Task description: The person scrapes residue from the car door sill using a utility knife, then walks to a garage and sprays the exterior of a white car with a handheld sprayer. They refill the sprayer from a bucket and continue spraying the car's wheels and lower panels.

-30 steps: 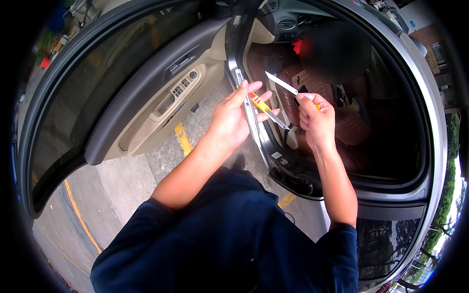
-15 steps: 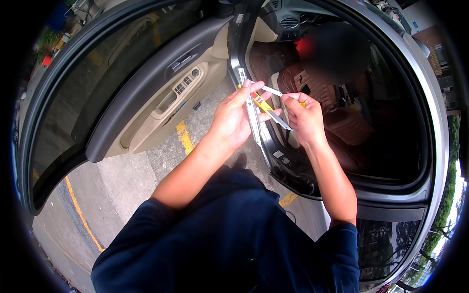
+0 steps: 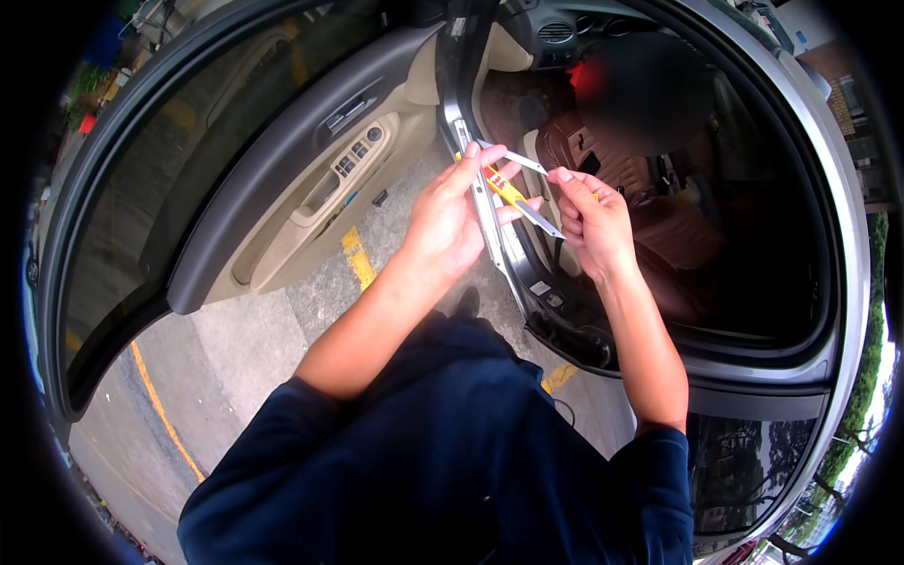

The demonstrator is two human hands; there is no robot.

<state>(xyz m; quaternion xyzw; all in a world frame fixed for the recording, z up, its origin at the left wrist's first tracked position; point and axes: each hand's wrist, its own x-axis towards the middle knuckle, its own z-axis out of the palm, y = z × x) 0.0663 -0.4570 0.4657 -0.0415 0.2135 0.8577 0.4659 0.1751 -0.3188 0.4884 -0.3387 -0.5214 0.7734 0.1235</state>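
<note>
My left hand (image 3: 449,217) is closed around a yellow and red utility knife (image 3: 504,185) with its grey blade extended toward my right hand. My left fingertips also hold one end of a thin, pale metal strip (image 3: 520,161) with a small hole. At that strip's other end, my right hand (image 3: 591,215) pinches with thumb and forefinger. A bit of yellow (image 3: 595,198) shows within the right fingers; its kind is hidden. Along the left fingers runs a longer silver strip (image 3: 487,221); whether the hand grips it I cannot tell.
An open car door (image 3: 282,212) with window switches (image 3: 358,153) stands at left. On the right are the metal door frame (image 3: 852,311) and brown seat (image 3: 659,231). A dark blur covers part of the interior. Below, the concrete ground (image 3: 245,339) bears yellow lines.
My right hand has shifted slightly right and up, the thin strip still at its fingertips. The knife has turned slightly in my left hand, and its blade tip sits a little higher.
</note>
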